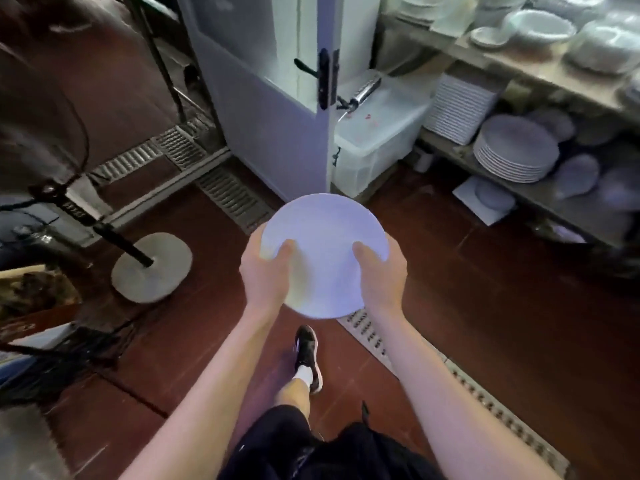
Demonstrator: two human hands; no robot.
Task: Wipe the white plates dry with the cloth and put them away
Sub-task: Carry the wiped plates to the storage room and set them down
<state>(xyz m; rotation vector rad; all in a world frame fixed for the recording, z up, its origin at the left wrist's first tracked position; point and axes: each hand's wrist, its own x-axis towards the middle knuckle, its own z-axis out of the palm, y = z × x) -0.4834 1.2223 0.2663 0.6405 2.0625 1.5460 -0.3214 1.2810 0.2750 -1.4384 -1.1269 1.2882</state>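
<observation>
White plate (323, 237) held level at waist height over red tiled floor (502, 306). Left hand (265, 271) gripping left rim, thumb on top face; right hand (381, 271) gripping right rim likewise. Stack of white plates (516, 150) on lower shelf (446, 148) to the right, well apart. Door (277, 109) straight ahead. Fan base (152, 268) on floor, left.

floor (485, 306): red tile, metal drain grates (485, 403), fan base (152, 266), clear bin (377, 147) | wooden shelves (540, 74): stacked white plates (516, 150), bowls (540, 24)
</observation>
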